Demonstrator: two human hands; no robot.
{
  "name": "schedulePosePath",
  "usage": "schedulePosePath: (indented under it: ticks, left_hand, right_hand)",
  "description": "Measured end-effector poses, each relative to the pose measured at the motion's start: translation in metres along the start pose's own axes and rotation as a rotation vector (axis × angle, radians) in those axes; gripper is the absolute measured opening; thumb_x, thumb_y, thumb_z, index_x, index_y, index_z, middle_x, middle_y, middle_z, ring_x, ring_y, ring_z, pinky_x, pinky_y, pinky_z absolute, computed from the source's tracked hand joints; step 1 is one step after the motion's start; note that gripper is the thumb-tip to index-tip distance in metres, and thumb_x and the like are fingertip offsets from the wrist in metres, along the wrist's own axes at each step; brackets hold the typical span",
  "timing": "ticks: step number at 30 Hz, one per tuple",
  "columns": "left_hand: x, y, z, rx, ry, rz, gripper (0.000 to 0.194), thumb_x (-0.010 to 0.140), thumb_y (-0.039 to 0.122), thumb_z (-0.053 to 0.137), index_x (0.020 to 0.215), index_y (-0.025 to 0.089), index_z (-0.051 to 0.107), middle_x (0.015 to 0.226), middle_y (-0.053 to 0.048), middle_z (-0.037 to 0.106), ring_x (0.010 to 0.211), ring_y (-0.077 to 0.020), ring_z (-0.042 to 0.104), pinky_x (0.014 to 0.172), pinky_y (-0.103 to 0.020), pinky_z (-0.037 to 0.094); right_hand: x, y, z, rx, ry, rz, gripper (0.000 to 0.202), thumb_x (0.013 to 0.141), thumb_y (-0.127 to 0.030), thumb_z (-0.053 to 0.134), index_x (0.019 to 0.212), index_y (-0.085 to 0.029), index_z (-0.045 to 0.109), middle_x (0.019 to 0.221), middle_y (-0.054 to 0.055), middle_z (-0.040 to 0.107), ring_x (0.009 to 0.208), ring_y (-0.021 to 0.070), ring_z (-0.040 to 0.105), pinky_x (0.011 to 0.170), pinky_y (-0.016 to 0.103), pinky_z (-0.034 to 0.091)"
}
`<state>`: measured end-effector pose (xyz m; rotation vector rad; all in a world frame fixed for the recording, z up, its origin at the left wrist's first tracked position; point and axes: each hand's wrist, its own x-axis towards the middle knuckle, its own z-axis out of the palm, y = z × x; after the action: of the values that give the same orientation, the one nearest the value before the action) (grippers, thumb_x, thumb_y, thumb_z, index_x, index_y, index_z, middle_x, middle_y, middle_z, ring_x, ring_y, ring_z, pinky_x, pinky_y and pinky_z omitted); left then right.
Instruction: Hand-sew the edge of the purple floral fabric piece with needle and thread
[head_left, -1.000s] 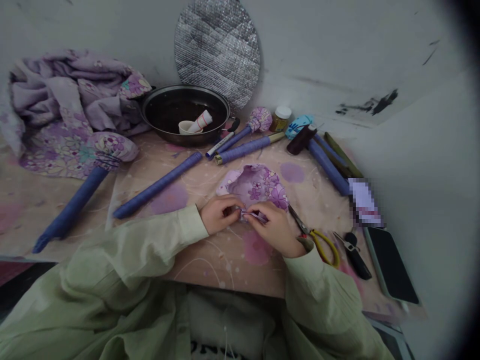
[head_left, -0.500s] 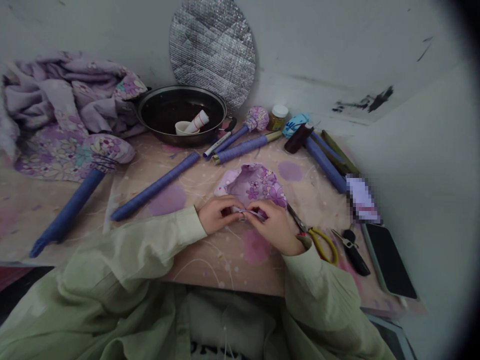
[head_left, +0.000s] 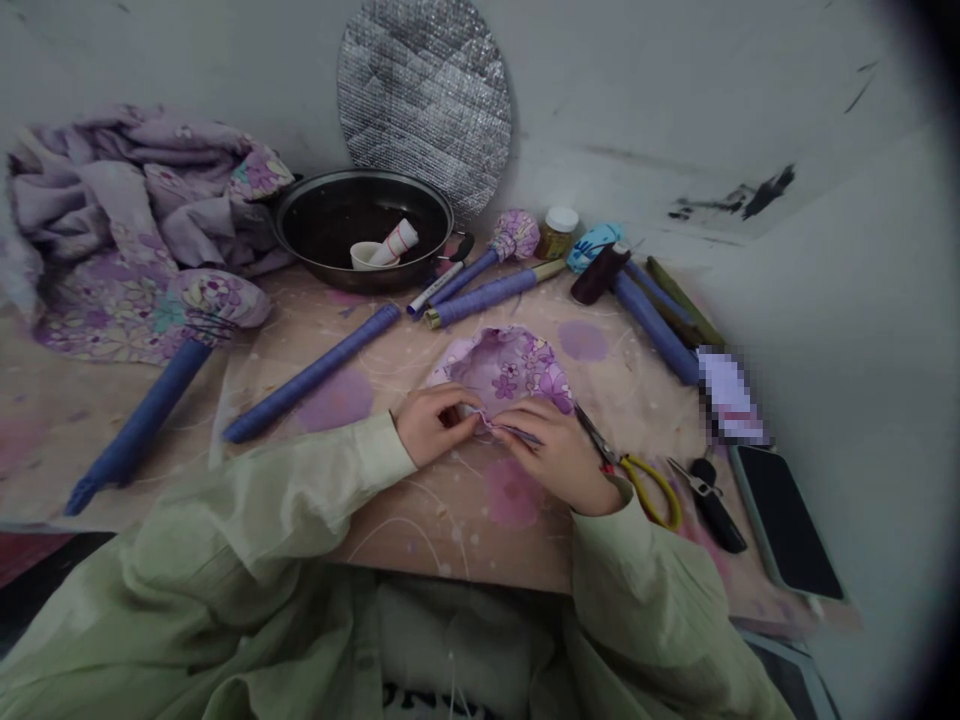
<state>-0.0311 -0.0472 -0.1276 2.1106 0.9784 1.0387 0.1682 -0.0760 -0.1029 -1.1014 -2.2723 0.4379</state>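
A piece of purple floral fabric (head_left: 517, 362) lies gathered in a rounded shape in front of me, its near edge lifted between my hands. My left hand (head_left: 435, 425) pinches that edge between thumb and fingers. From the other side, my right hand (head_left: 551, 450) grips the same edge, fingertips close to the left ones. Whether a needle or thread sits between the fingers is too small to make out. Yellow-handled scissors (head_left: 651, 490) lie just right of my right hand, their blades partly behind it.
A black pan (head_left: 300, 240) holding a small cup stands at the back. Purple cloth (head_left: 112, 200) is heaped at left. Blue-wrapped sticks (head_left: 315, 372) lie about. A dark thread spool (head_left: 600, 273), a jar (head_left: 556, 235), thread snips (head_left: 716, 510) and a phone (head_left: 787, 520) are at right.
My right hand has shifted slightly right and turned flatter over the fabric edge. The left hand stays nearly in place, still pinching.
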Motion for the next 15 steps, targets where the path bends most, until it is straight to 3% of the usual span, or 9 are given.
schedulePosePath:
  ticks: [15]
  left_hand:
    - [-0.0022, -0.001, 0.0034, -0.004, 0.039, 0.036, 0.016, 0.086, 0.028, 0.06, 0.084, 0.014, 0.069, 0.077, -0.006, 0.07, 0.064, -0.0122, 0.062, 0.058, -0.022, 0.047]
  right_hand:
    - [0.0029, -0.0029, 0.0041, 0.096, 0.089, 0.082, 0.012, 0.088, -0.02, 0.057, 0.085, -0.019, 0.068, 0.081, 0.005, 0.072, 0.08, 0.0189, 0.065, 0.075, 0.033, 0.051]
